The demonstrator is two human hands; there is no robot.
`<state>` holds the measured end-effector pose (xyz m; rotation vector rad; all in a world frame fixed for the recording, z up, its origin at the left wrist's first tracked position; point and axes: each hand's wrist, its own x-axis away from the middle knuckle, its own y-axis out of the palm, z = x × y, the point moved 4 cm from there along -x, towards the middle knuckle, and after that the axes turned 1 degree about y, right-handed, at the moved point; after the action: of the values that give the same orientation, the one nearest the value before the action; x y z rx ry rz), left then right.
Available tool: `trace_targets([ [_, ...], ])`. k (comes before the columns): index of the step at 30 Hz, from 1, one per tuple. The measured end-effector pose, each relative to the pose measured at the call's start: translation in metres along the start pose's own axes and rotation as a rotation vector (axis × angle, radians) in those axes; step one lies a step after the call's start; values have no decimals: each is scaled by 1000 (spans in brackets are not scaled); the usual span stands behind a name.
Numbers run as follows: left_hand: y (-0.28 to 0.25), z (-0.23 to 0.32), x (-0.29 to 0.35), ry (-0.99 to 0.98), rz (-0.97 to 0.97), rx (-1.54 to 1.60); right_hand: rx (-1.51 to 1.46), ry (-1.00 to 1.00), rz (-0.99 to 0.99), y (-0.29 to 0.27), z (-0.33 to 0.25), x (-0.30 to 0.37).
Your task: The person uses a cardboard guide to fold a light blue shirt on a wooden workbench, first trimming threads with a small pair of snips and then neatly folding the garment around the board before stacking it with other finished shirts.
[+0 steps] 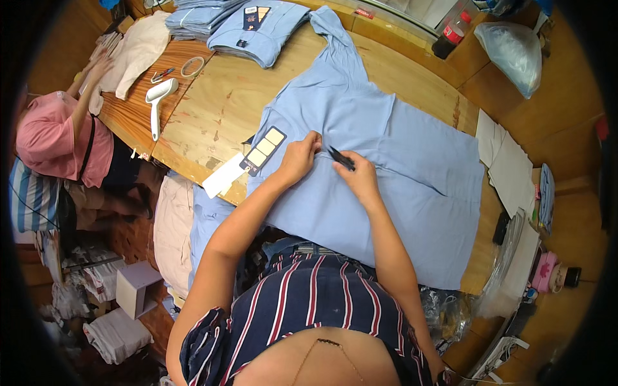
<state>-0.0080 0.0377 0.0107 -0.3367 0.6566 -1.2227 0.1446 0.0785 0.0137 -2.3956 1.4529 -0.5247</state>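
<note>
A light-blue garment (425, 148), apparently a shirt, lies spread across the wooden table, one sleeve stretched toward the far edge. My left hand (298, 162) pinches the cloth near its middle, its fingertips raised a little. Just to the right, my right hand (360, 177) grips a small black tool (340, 157) that looks like thread snips, tip pointing toward my left hand. Whether its blades are apart is too small to tell. A dark hang tag (264, 151) with pale panels rests on the garment's left side, beside a white card (222, 177).
Folded blue shirts (257, 32) are stacked at the far left. Near them lie a white lint roller (156, 106) and a tape roll (192, 67). Another person in pink (64, 135) handles pale cloth (138, 55). A cola bottle (450, 35) and white papers (508, 161) are at right.
</note>
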Motion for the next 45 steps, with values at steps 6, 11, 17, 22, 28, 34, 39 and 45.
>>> trace_targets([
  [6,3,0,-2,46,50,-9,206,-180,12,3,-13,2],
  [11,6,-3,0,31,48,-29,213,-203,-9,5,-15,2],
  [17,-9,7,1,43,214,134,-65,125,-47,-6,-8,-2],
  [22,-52,53,69,70,-372,-118,-239,19,275,-74,20,18],
  [28,-34,12,243,-81,-1454,-376,-169,230,738,-233,153,93],
  [34,-43,56,137,-58,-454,-283,-185,403,1029,-316,227,202],
  [39,-7,54,49,91,134,-72,-304,210,932,-272,170,156],
  [45,23,20,25,-13,133,-13,-486,38,114,-111,57,70],
])
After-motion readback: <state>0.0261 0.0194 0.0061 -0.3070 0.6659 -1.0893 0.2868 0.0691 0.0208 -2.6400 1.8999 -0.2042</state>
